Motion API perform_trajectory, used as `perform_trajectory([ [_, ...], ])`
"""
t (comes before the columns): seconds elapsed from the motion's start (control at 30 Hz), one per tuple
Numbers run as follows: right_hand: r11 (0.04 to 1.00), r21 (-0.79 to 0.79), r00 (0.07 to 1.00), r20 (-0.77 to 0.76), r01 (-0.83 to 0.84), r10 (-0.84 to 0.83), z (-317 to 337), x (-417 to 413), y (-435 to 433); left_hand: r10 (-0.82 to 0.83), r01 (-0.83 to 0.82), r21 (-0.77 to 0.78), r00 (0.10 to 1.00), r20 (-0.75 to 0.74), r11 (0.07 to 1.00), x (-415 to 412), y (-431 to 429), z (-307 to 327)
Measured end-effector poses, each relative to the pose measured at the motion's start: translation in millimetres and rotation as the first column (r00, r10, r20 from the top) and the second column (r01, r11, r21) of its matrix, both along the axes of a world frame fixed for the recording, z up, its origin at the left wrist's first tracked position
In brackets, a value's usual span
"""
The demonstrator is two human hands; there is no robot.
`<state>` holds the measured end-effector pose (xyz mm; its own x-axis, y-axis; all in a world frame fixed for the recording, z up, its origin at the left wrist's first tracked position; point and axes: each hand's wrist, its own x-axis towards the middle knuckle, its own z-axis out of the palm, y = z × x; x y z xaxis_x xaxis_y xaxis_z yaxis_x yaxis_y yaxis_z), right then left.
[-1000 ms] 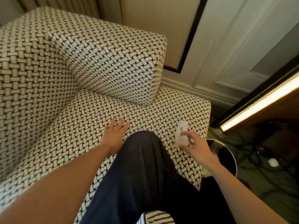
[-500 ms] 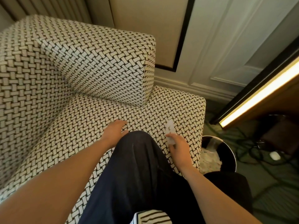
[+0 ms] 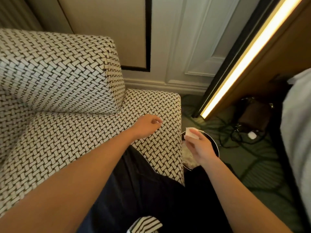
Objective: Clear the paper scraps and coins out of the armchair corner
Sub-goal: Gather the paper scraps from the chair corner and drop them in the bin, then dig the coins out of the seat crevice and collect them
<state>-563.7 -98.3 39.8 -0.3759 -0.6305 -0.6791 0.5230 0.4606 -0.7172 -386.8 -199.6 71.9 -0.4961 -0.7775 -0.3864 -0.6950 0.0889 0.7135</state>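
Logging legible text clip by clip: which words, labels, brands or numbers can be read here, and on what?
None can be read. The paper scrap in the right hand shows only blank white; the armchair carries just a woven pattern; the white object on the floor is too small to tell.

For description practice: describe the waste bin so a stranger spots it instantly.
Find the woven black-and-white armchair. Beside its seat's right edge, under the right hand, stands the bin. It alone is round and black, holding pale paper.
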Motion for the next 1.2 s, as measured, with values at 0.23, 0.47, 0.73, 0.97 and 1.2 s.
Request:
perform_trajectory([
  [0.23,0.979,0.062,0.98,0.02,0.195,-0.197,-8,-36,15,-0.051,0.063,0.152,0.995,-0.082,0.986,-59,35,-13],
  [0.47,0.976,0.071,0.976,0.057,0.204,-0.208,-5,-57,16,-0.065,0.079,0.171,0.994,-0.087,0.982,-69,37,-12],
  [0.73,0.995,0.031,0.995,-0.026,0.096,-0.095,8,-53,12,0.06,-0.027,0.188,0.984,-0.17,0.982,-55,24,-1],
  [0.97,0.995,0.095,0.976,-0.216,0.027,-0.006,30,-10,-14,0.234,-0.198,0.144,0.923,-0.305,0.97,-3,-11,37],
  [1.2,0.969,0.018,0.844,-0.487,-0.246,0.223,57,83,-52,0.448,-0.424,0.143,0.85,-0.278,0.894,104,-29,30],
])
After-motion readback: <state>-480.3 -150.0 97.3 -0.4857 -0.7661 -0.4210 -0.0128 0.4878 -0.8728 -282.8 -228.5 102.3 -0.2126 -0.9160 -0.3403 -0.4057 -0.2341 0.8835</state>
